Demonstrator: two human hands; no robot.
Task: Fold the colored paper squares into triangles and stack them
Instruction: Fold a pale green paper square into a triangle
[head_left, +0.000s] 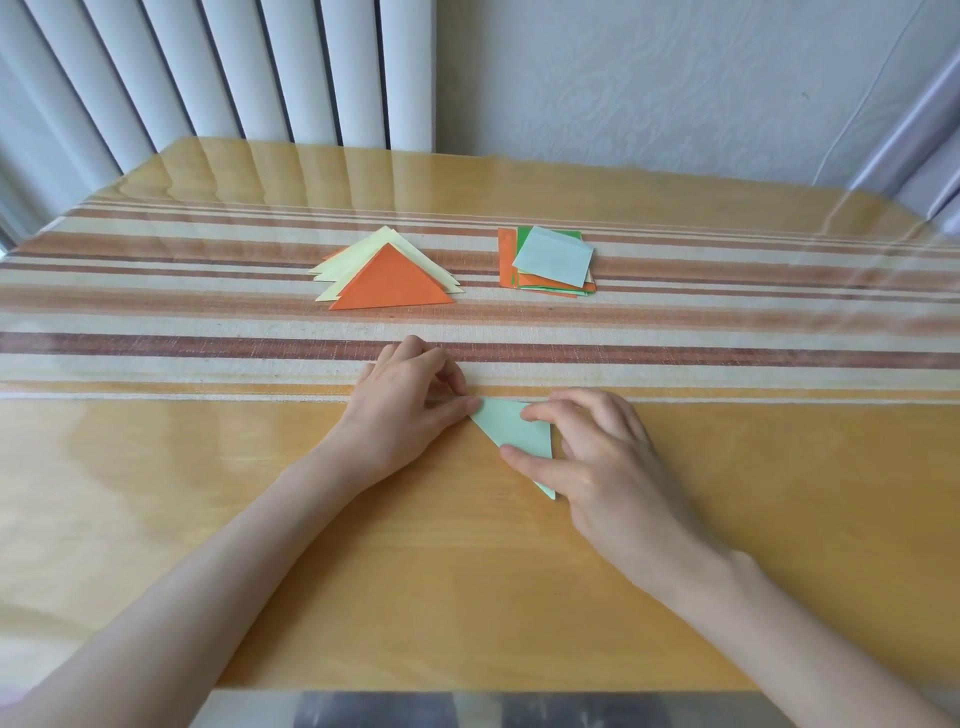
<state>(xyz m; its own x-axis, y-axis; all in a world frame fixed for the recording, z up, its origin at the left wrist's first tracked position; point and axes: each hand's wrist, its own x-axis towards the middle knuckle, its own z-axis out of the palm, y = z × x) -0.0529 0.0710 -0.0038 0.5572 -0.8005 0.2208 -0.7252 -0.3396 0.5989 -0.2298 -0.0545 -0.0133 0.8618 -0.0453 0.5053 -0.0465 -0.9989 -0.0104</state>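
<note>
A pale green paper folded into a triangle (517, 426) lies flat on the table near me. My left hand (410, 395) pinches its left corner with thumb and fingertips. My right hand (597, 457) holds the triangle down, index fingertip on its upper edge and thumb on its lower part. Farther back on the left lies a stack of folded triangles (387, 275), an orange one on top of pale yellow ones. To its right sits a pile of unfolded squares (550, 262), pale blue on top, with orange and green below.
The wooden table (311, 519) has a glossy clear cover and a striped cloth runner (208, 332) across its middle. White vertical blinds (208, 67) and a white wall stand behind the far edge. The near table edge runs along the bottom.
</note>
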